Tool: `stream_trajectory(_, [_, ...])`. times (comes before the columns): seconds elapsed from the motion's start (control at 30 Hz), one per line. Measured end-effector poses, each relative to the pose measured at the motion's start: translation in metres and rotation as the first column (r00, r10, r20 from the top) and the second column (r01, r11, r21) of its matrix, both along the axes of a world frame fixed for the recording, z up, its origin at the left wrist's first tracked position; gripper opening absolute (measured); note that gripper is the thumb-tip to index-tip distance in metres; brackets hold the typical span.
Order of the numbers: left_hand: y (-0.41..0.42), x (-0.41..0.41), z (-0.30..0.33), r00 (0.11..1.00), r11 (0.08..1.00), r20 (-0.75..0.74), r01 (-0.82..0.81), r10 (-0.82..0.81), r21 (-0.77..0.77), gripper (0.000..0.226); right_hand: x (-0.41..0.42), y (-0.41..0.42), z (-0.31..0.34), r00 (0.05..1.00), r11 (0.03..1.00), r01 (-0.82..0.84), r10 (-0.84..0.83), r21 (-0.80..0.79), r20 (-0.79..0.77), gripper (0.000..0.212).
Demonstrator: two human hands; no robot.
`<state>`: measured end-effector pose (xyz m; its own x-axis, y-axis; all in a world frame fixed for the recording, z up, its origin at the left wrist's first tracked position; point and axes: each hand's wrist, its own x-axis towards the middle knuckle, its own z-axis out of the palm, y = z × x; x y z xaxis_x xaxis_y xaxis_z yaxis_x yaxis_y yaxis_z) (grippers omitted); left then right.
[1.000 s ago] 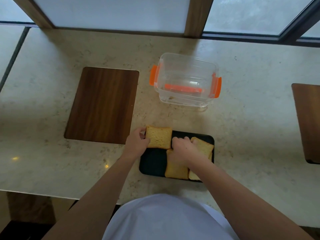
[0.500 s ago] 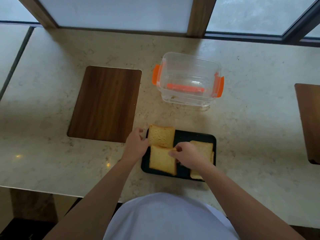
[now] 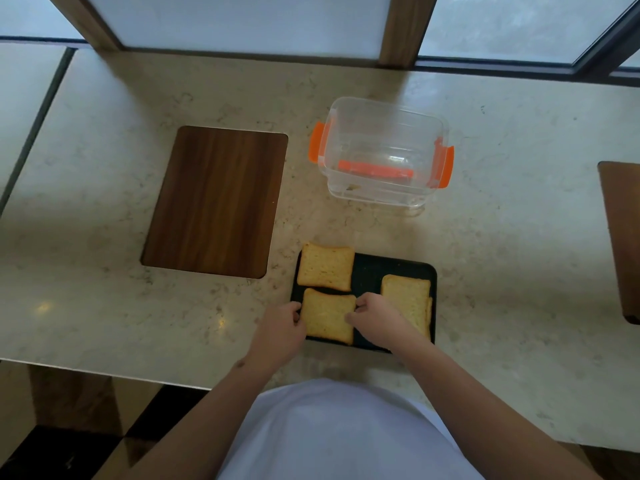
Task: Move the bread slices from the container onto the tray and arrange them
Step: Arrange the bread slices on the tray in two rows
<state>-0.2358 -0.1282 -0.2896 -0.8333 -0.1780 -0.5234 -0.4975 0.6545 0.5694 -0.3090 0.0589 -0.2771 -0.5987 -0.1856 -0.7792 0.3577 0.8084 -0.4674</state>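
A black tray (image 3: 369, 271) lies on the counter just in front of me. One bread slice (image 3: 325, 266) sits at its far left corner, overhanging the rim. A second slice (image 3: 327, 317) lies at the near left; my left hand (image 3: 278, 332) touches its left edge and my right hand (image 3: 375, 318) pinches its right edge. On the right side rests a third slice (image 3: 407, 294) with another slice's edge (image 3: 429, 311) peeking from under it. The clear container (image 3: 381, 152) with orange clips stands beyond the tray and looks empty apart from crumbs.
A wooden inlay panel (image 3: 216, 200) lies to the left of the tray and another one (image 3: 623, 237) at the right edge. The counter's front edge (image 3: 104, 374) runs close to my body. Window frames stand behind the container.
My right hand has slid the near slice to the tray's near left corner. My left hand has dropped from the far slice to this slice's left edge.
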Motion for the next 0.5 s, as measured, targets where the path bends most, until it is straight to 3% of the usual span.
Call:
stream_trajectory(0.2, [-0.009,-0.003,0.003,0.999,0.995,0.008,0.042,-0.041,-0.086,0.014,0.002,-0.011,-0.005,0.999,1.0,-0.027,0.027,-0.011,0.021,0.04])
stream_trajectory(0.37, [-0.014,-0.03,0.007,0.996,0.998,-0.092,-0.007,0.002,-0.056,0.007,-0.019,-0.007,-0.007,0.996,0.997,0.07,-0.072,-0.039,-0.053,0.06])
stream_trajectory(0.5, [-0.009,-0.055,0.003,0.999,0.997,-0.035,-0.022,0.019,-0.08,0.049,-0.037,-0.016,-0.007,0.985,0.986,0.145,-0.152,-0.083,-0.087,0.064])
